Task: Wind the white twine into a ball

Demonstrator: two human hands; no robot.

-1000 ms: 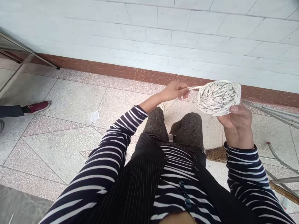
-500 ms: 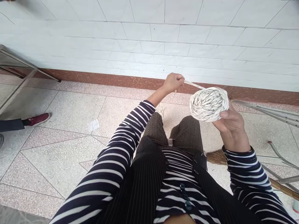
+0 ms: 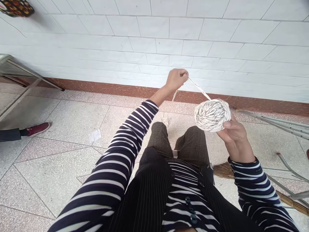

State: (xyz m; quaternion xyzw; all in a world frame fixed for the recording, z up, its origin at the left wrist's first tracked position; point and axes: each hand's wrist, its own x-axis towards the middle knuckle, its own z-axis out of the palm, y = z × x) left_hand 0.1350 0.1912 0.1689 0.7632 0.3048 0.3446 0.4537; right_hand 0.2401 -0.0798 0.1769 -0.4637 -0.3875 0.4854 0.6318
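A wound ball of off-white cord [image 3: 212,115] rests in my right hand [image 3: 235,133], the thumb pressed on its near edge and the other fingers mostly hidden behind it. From the top of the ball a strand [image 3: 199,87] runs taut up and left to my left hand [image 3: 177,79]. That hand is closed in a pinch on the strand, its fingertips toward the right. A short loose tail [image 3: 174,95] of the same cord hangs below my left hand.
A white tiled wall [image 3: 169,45] rises ahead above a brown skirting. A metal-framed table [image 3: 31,79] stands left, near another person's red shoe [image 3: 38,129]. White paper [image 3: 94,136] lies on the floor. At right are a broom [image 3: 223,170] and metal legs [image 3: 287,166].
My left hand has risen relative to the ball, so the strand slopes more steeply. The ball and my right hand sit slightly lower and left. The view has tilted up a little.
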